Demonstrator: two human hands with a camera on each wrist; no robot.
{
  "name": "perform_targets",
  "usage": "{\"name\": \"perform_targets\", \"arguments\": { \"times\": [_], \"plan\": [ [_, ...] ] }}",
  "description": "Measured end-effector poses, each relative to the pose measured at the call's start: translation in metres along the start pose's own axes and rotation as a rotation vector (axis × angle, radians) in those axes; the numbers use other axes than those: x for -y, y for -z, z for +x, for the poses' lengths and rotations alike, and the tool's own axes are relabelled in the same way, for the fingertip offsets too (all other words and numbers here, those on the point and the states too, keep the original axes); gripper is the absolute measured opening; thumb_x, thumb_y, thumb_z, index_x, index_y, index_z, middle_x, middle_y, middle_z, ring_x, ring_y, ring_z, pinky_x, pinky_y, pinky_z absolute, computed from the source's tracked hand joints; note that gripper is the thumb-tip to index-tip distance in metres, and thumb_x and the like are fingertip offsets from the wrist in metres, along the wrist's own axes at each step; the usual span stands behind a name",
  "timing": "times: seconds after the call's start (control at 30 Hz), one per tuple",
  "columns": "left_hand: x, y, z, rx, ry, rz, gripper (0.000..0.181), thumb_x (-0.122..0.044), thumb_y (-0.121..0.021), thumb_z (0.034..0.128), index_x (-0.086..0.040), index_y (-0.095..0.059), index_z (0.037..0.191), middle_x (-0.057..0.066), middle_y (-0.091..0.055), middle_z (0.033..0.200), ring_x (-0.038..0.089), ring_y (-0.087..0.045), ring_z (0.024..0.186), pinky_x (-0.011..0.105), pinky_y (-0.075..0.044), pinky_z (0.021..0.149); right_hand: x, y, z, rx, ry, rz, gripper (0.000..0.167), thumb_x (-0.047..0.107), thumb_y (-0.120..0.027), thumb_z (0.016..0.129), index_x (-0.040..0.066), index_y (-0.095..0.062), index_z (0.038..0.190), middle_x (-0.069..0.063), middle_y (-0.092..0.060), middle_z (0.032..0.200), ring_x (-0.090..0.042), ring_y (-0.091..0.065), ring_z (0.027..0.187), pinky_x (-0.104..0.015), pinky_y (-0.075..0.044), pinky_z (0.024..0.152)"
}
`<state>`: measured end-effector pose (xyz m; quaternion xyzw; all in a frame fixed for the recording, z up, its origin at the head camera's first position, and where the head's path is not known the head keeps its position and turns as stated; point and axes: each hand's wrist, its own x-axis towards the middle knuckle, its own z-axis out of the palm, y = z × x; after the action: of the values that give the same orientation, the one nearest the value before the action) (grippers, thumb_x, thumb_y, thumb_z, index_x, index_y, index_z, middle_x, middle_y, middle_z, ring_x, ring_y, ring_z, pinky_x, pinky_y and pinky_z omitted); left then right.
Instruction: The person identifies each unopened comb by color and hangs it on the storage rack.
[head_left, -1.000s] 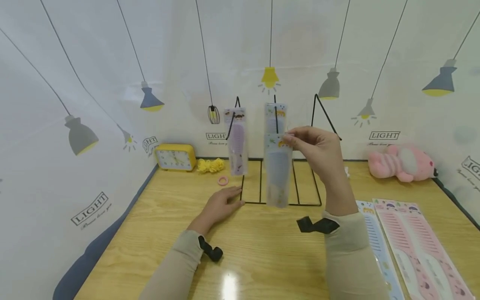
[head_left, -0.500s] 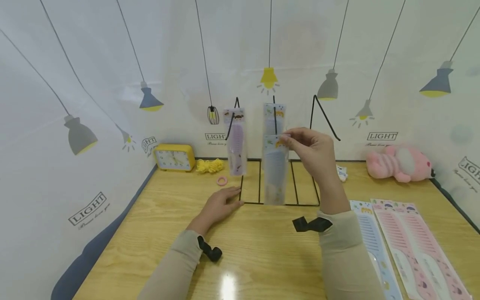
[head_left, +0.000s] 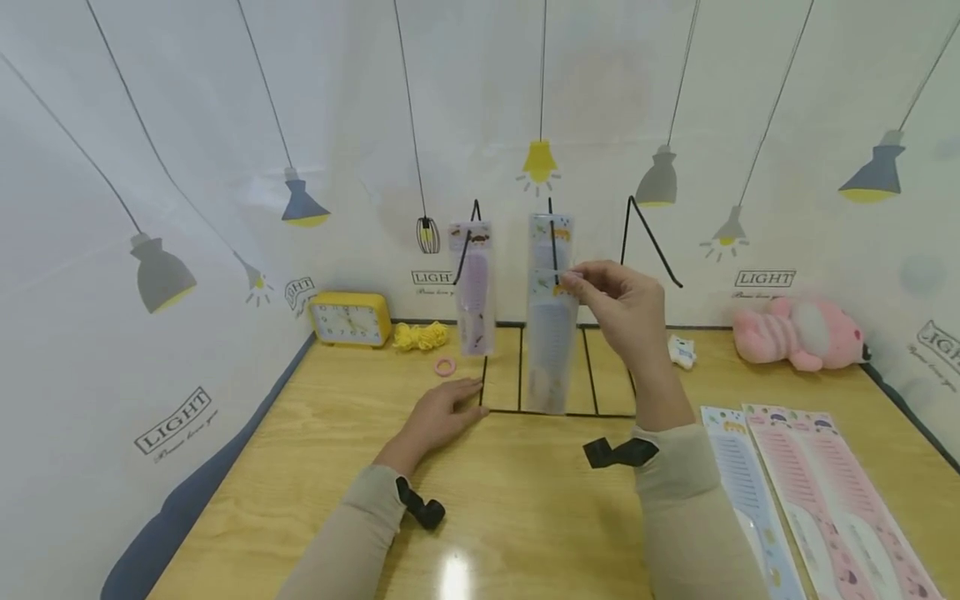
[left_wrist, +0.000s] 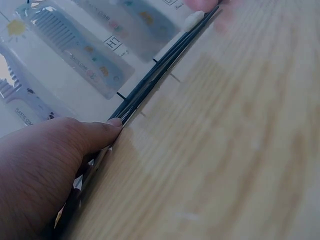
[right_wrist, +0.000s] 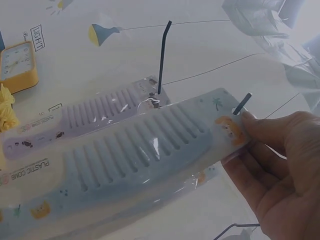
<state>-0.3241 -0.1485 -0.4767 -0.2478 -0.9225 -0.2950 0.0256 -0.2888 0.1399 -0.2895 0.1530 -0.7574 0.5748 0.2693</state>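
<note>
1. The wooden table (head_left: 525, 517) stretches before the person; on it, I see a black wire rack (head_left: 521, 367).
2. The front blue comb pack (head_left: 551, 350) hangs at the middle hook, whose tip pokes through its hole; another blue pack (head_left: 540, 250) is behind it. A purple comb pack (head_left: 474, 292) hangs on the hook to the left.
3. The right hand (head_left: 626, 312) pinches the front pack's top corner, thumb against fingers.
4. The left hand (head_left: 438, 412) lies with fingers extended, touching the rack's base.
5. A yellow clock (head_left: 349, 321) stands farther left.
6. A pink ring (head_left: 437, 367) lies near the rack.
</note>
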Motion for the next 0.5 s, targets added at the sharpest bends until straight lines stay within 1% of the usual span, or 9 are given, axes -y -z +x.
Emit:
{"name": "perform_targets", "arguments": {
  "times": [0.13,0.23,0.37,0.5],
  "plan": [
    [0.000,-0.001,0.000,-0.014,-0.012,-0.005,0.056,-0.043,-0.062,0.0995,-0.012,-0.054,0.146,0.003,-0.048,0.153,0.024,-0.041,0.142,0.046,-0.030,0.119,-0.006,-0.003,0.003,-0.019,0.015,-0.004,0.026,0.032,-0.075,0.092,0.008,-0.077,0.102,-0.004,-0.075,0.093,-0.016,-0.069,0.082,-0.023,-0.057,0.072],
    [0.000,0.000,0.000,-0.028,-0.016,-0.015,0.056,-0.042,-0.063,0.0989,-0.012,-0.055,0.145,0.002,-0.048,0.153,0.024,-0.042,0.142,0.047,-0.031,0.119,-0.010,-0.006,0.008,-0.030,0.046,-0.051,0.027,0.034,-0.074,0.093,0.009,-0.077,0.102,-0.004,-0.075,0.092,-0.014,-0.069,0.080,-0.023,-0.058,0.072],
    [0.001,-0.001,-0.001,-0.022,-0.015,-0.017,0.056,-0.042,-0.064,0.0988,-0.012,-0.055,0.145,0.002,-0.048,0.153,0.023,-0.042,0.142,0.047,-0.031,0.119,-0.013,-0.009,0.016,-0.044,0.085,-0.109,0.025,0.032,-0.074,0.093,0.008,-0.076,0.101,-0.003,-0.075,0.091,-0.009,-0.068,0.079,-0.020,-0.057,0.071],
    [0.001,-0.001,-0.002,-0.010,-0.002,-0.012,0.057,-0.043,-0.063,0.0989,-0.013,-0.054,0.146,0.002,-0.048,0.153,0.023,-0.042,0.142,0.046,-0.031,0.119,-0.019,-0.010,0.024,-0.060,0.131,-0.154,0.023,0.029,-0.075,0.093,0.007,-0.076,0.100,-0.004,-0.075,0.090,-0.006,-0.067,0.078,-0.018,-0.056,0.071]
  ]
}}
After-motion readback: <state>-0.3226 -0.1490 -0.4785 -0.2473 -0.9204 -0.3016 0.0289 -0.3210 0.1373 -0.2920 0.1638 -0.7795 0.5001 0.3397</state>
